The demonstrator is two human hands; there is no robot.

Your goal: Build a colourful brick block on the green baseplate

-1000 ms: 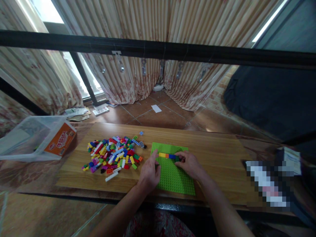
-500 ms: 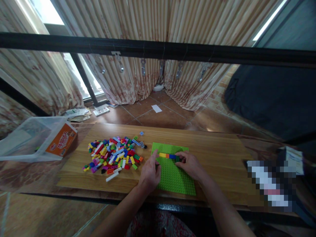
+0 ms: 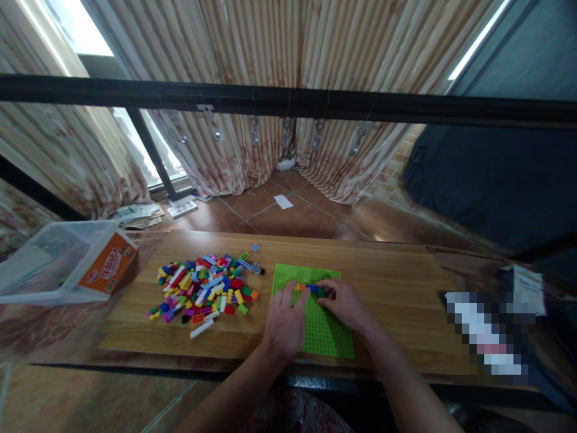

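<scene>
A row of building bricks lies across the upper part of a green studded baseplate (image 3: pixel 331 337). An orange brick (image 3: pixel 302 287) and a blue brick (image 3: pixel 312 289) show in its middle. My right hand (image 3: pixel 343 300) closes finger and thumb round the dark green brick (image 3: pixel 320 292) at the right end. Over the left end, my left hand (image 3: pixel 285 319) lies with fingers stretched out, their tips at the row. It covers most of the yellow part, and whether those fingers press or grip is hidden.
Left of the baseplate, a heap of mixed bricks (image 3: pixel 205 285) spreads over the wooden board (image 3: pixel 396 288). A clear plastic bin (image 3: pixel 58 294) with an orange label stands at the far left. A black rail (image 3: pixel 252 96) crosses in front of the curtains. A blurred-out object (image 3: pixel 487 337) sits at the right.
My left hand has moved right and forward from the baseplate's left edge onto the row's left end, covering the yellow bricks. My right hand stays at the dark green end. The view has shifted slightly.
</scene>
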